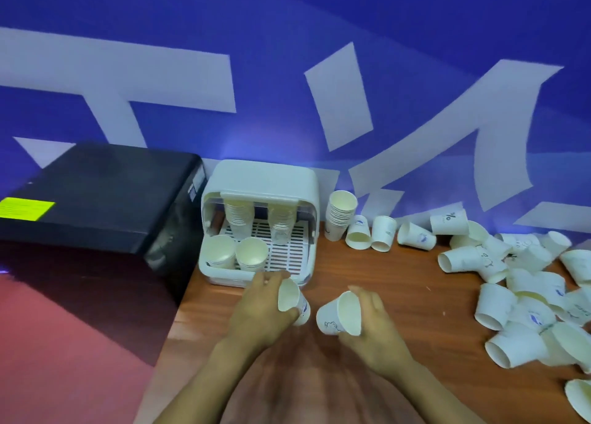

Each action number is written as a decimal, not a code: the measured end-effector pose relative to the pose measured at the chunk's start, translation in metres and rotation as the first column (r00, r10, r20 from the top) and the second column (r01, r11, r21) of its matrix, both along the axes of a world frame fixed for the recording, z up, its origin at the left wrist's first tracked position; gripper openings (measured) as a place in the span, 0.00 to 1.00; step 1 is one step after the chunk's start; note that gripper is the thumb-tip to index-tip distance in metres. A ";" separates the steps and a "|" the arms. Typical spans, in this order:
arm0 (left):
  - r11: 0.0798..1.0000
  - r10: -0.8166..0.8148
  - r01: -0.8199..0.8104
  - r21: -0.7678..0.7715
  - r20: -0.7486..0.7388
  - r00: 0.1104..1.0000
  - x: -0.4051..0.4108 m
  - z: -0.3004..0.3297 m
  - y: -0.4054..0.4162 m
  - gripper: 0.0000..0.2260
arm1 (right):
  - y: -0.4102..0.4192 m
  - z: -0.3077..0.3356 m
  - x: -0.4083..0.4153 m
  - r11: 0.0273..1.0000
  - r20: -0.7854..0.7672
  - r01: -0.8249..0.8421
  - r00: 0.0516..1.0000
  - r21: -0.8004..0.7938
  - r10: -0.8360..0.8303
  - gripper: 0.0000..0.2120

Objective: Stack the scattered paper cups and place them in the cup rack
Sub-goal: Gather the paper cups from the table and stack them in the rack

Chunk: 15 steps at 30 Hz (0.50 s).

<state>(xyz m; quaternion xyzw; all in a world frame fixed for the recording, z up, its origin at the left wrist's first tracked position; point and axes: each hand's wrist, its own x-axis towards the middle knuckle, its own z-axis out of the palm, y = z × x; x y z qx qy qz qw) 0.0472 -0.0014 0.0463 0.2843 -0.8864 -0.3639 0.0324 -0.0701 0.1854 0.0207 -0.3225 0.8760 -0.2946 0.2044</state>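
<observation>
My left hand grips a white paper cup just in front of the cup rack, its mouth turned to the left. My right hand holds a second paper cup tilted on its side, mouth toward the hand. The two cups are a small gap apart. The white rack has its lid lifted and holds several stacks of cups on a slotted tray. A tall stack of cups stands right of the rack. Several loose cups lie scattered over the right of the table.
A wooden table carries everything. A black box with a yellow label sits left of the rack. A blue wall with white shapes rises behind. The table's left edge drops to a red floor.
</observation>
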 end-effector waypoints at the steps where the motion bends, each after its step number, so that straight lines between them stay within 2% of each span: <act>1: 1.000 0.015 -0.015 -0.010 -0.010 1.000 0.007 0.003 -0.018 0.27 | -0.021 0.002 0.005 1.000 0.004 0.007 1.000 -0.011 -0.007 0.39; 5: 0.997 0.065 -0.066 -0.039 -0.025 0.998 0.029 0.016 -0.079 0.27 | -0.086 0.010 0.025 0.996 0.010 0.012 1.000 -0.086 -0.011 0.39; 12: 0.976 0.170 -0.182 -0.116 -0.104 0.980 0.036 0.022 -0.150 0.27 | -0.165 0.018 0.027 0.990 -0.083 0.029 0.996 -0.141 -0.041 0.38; 15: 0.970 0.167 -0.184 -0.159 -0.113 0.979 0.026 0.017 -0.166 0.27 | -0.190 0.015 0.022 0.991 -0.143 0.021 0.989 -0.135 -0.041 0.38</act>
